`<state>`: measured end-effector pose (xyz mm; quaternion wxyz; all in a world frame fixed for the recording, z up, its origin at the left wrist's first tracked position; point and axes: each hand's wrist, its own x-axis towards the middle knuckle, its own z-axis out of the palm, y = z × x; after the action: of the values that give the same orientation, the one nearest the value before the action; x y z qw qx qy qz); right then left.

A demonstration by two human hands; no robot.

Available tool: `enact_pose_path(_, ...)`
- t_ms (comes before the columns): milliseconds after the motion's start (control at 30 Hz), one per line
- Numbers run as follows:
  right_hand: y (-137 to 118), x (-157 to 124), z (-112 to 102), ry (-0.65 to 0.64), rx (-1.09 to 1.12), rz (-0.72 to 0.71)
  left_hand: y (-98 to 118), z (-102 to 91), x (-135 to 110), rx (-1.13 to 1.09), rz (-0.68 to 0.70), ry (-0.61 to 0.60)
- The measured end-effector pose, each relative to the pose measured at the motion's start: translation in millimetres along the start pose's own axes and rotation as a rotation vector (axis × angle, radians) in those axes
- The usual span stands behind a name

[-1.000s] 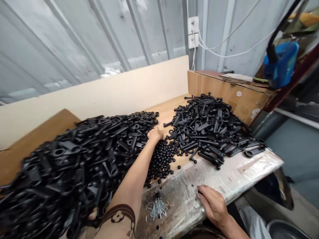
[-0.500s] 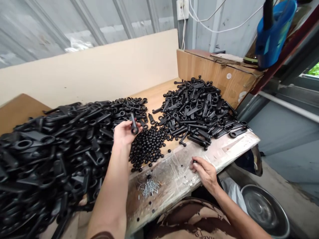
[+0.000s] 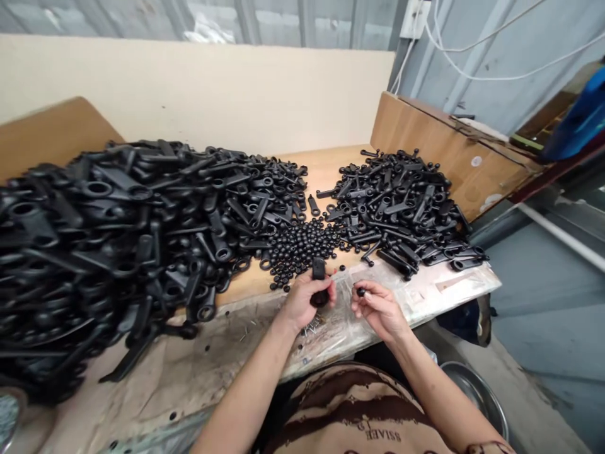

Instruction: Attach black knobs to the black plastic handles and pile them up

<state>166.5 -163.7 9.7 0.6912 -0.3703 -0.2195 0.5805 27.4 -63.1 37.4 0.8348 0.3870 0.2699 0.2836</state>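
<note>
**Knob onto lever: keep both pieces close over the counter edge**

A black plastic lever (image 3: 319, 277) is held upright in the left hand (image 3: 302, 301), the grip closed round its lower end with the upper end poking out above the fingers. A small black ball knob (image 3: 360, 291) is pinched between the right hand (image 3: 378, 309) thumb and fingertips, just beside the lever. Both are kept low over the plastic-covered front of the counter (image 3: 425, 293), which looks sensible: a dropped knob is probably stopped there rather than lost. The knob is best lined up square with the lever end before being pressed on. Spare ball knobs (image 3: 302, 246) lie between the big lever pile (image 3: 118, 233) and the smaller pile (image 3: 401, 208).
</note>
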Motion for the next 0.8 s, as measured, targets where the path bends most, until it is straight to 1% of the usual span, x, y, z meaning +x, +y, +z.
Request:
enact_pose_path(67, 2.7, 2.8, 7.3, -0.018, -0.017, 0.016, -6.6, -2.4, -3.8, 0.093, 0.003, 0.016)
enact_pose_path(133, 5.4, 5.8, 13.0, -0.037, -0.043, 0.023, -12.4, -4.5, -6.3, 0.195, 0.023, 0.063)
enact_pose_path(200, 8.0, 8.5, 17.6, -0.052, -0.086, 0.015, -17.6, -6.7, -6.1, 0.264, 0.085, 0.113)
enact_pose_path(300, 9.1, 10.8, 22.4, -0.064, -0.216, -0.040, -22.8, -9.6, -2.1, 0.306, 0.180, 0.142)
enact_pose_path(367, 5.8, 10.7, 23.3, -0.084, -0.417, -0.100, -23.8, -10.7, 0.5, 0.301, 0.183, 0.177)
enact_pose_path(433, -1.3, 9.5, 22.6, -0.111, -0.695, -0.161, -23.1, -11.1, 2.0, 0.267, 0.143, 0.226)
enact_pose_path(500, -10.9, 8.2, 20.9, -0.137, -0.940, -0.185, -22.2, -11.2, 2.7, 0.225, 0.094, 0.265)
enact_pose_path(567, -20.2, 8.2, 18.8, -0.143, -1.053, -0.167, -22.5, -11.3, 3.2, 0.208, 0.068, 0.277)
enact_pose_path(600, -24.0, 9.0, 17.8, -0.141, -1.056, -0.143, -23.4, -11.5, 3.6, 0.217, 0.069, 0.279)
enact_pose_path(667, -28.6, 12.7, 16.2, -0.127, -0.963, -0.096, -26.1, -12.1, 4.4, 0.265, 0.094, 0.279)
enact_pose_path(800, -24.5, 25.2, 15.8, -0.088, -0.568, -0.013, -29.7, -11.7, 4.0, 0.448, 0.212, 0.267)
